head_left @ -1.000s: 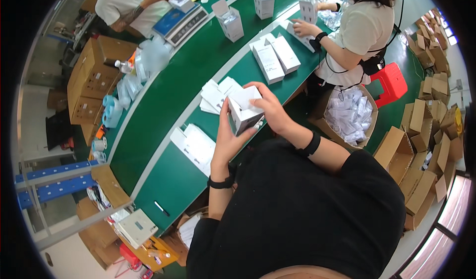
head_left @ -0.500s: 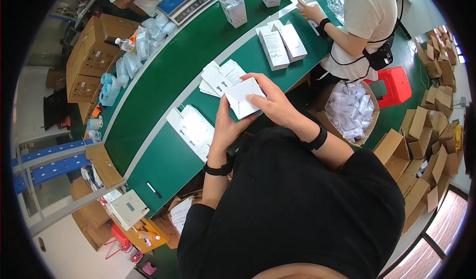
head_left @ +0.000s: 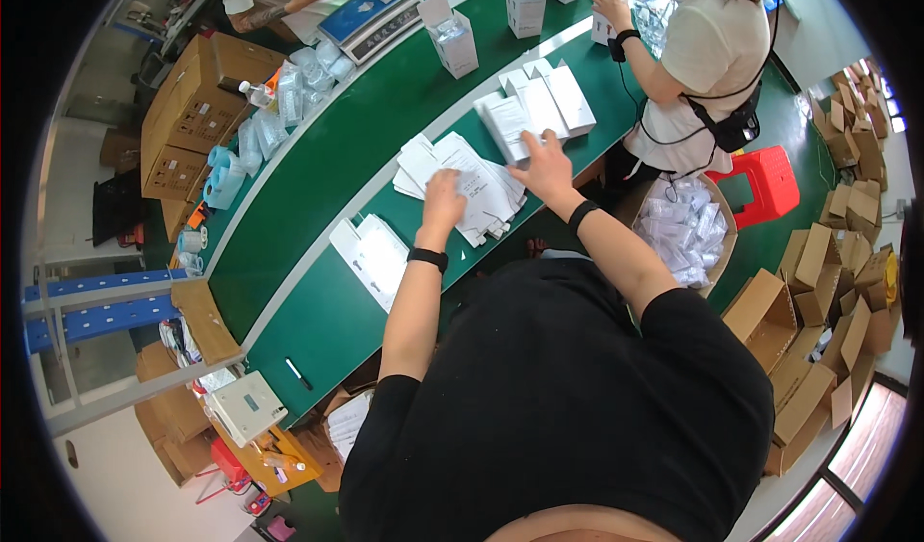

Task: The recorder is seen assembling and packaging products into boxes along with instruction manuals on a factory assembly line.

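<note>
My right hand is at the near end of a closed white box, its fingers spread and the tips at or just off the box. That box lies at the left of two more white boxes. Over a loose pile of white printed sheets hovers my left hand, slightly blurred, fingers apart and nothing visible in them. Whether its fingertips touch the paper I cannot tell. Flat white cartons are stacked on the green table, left of the sheets.
A co-worker stands at the right, handling a white box; another person is across the table. Open boxes with clear wrapping stand on the far side. A carton of plastic packets and a red stool are at the right.
The white box that both hands held has moved to the right, beside the other boxes. My hands have parted, the left over the sheets. The co-worker now holds a box upright.
</note>
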{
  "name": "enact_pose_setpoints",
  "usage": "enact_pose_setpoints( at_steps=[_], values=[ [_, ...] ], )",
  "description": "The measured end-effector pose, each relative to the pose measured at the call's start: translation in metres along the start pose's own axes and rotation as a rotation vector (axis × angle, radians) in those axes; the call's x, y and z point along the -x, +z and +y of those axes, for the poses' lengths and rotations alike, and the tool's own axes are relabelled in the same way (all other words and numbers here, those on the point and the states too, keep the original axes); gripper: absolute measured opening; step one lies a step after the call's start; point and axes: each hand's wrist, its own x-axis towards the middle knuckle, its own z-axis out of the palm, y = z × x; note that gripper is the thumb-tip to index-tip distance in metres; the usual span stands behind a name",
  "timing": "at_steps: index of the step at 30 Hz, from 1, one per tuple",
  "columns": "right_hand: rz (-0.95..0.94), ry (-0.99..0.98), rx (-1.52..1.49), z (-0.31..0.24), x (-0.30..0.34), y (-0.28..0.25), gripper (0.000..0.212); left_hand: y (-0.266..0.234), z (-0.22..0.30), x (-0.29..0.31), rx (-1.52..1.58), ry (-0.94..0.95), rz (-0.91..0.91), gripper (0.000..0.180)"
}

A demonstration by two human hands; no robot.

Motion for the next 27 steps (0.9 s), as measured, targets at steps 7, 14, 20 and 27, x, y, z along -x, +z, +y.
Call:
enact_pose_setpoints(
  at_steps=[7, 14, 20, 27],
  values=[
    [0.226, 0.180, 0.120, 0.129, -0.002, -0.025, 0.073, 0.022, 0.087, 0.016, -0.517, 0.387, -0.458, 0.079],
    [0.030, -0.066, -0.014, 0.104, 0.031, -0.041, 0.043, 0.013, 0.068, 0.046, -0.624, 0.524, -0.339, 0.065],
    [0.004, -0.435, -0.276, 0.012, 0.015, -0.089, 0.056, -0.095, 0.156, 0.064, 0.146, -0.003, -0.063, 0.047],
    [-0.123, -0.710, -0.396, -0.103, -0.022, -0.083, 0.138, -0.176, 0.219, 0.099, 0.818, -0.098, 0.202, 0.050]
  ],
)
